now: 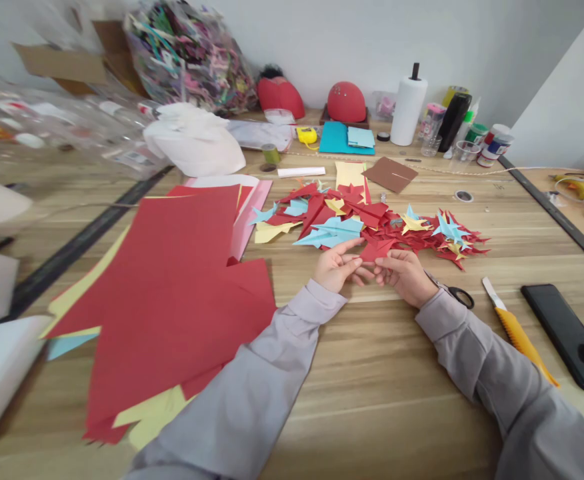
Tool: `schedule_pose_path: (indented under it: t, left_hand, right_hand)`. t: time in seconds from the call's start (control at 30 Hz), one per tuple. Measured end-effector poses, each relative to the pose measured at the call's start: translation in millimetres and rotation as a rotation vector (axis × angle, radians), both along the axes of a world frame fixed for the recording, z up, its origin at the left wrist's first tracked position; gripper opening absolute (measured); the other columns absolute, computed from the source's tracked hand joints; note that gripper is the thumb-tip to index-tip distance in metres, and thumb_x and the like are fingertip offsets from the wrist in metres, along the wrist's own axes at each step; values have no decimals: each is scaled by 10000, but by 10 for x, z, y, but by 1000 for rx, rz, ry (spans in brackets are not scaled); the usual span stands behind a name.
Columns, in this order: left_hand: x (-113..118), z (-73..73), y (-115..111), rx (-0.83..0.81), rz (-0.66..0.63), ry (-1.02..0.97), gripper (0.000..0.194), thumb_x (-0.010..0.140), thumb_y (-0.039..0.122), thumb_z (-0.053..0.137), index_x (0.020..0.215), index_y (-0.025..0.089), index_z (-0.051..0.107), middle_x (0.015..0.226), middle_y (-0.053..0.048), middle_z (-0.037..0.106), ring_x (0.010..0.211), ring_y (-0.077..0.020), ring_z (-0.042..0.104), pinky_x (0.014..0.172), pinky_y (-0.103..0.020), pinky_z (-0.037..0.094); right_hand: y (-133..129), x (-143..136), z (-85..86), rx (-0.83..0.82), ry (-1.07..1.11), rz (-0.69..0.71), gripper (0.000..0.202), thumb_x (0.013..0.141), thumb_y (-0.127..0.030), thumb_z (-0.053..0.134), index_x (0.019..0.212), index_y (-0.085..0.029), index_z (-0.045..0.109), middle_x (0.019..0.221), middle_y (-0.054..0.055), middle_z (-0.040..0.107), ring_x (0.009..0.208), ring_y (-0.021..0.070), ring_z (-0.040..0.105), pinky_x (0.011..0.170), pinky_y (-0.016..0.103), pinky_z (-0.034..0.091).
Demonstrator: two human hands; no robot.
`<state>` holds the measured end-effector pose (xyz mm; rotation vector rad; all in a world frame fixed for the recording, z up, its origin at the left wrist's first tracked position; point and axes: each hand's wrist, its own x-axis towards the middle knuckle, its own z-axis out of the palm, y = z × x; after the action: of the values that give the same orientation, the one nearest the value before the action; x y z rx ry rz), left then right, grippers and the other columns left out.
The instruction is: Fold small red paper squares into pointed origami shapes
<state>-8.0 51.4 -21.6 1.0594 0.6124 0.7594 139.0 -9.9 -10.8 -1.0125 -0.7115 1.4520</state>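
Note:
Between my two hands is a small folded piece of red paper (376, 251), held just in front of a heap of folded paper shapes. My left hand (338, 265) pinches its left side with thumb and fingers. On its right edge, the fingers of my right hand (406, 275) are closed too. Behind them lies the heap of red paper shapes (317, 210), mixed with blue and yellow ones, among them a light blue paper plane (333, 233). Partly covered by my right wrist, a pair of scissors (461, 297) rests on the table.
Large red paper sheets (182, 307) spread over the left side. At right lie an orange utility knife (519, 337) and a black phone (569, 333). Along the back stand a white roll (409, 110), bottles, a yellow tape measure (307, 137) and a stuffed plastic bag (187, 60).

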Motion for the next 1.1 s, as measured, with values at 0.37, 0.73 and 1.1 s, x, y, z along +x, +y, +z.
schedule_pose_path:
  t: [0.37,0.73,1.1]
  left_hand:
    - [22,50,-37,-12,108,-34,573,560,268,739,1064,108,519,668,-32,667,588,-202,657,488,-289,513]
    - [13,40,-37,0,70,54,563,524,235,772,1027,81,569,575,-33,667,528,-189,649,473,-261,505]
    - [35,63,-66,11,113,-19,634,548,279,760,1095,127,477,660,-16,672,555,-180,652,513,-283,524]
  right_hand:
    - [2,-2,-18,7,-43,2,184,606,-235,730,578,-130,582,529,4,632,390,98,548,403,214,404]
    - [4,-39,-96,139,-216,-1,229,632,-349,720,666,-143,626,593,8,634,510,108,567,506,241,449]
    - [-6,-30,-10,68,-126,33,235,588,-336,750,645,-134,644,570,1,633,414,89,553,408,207,430]
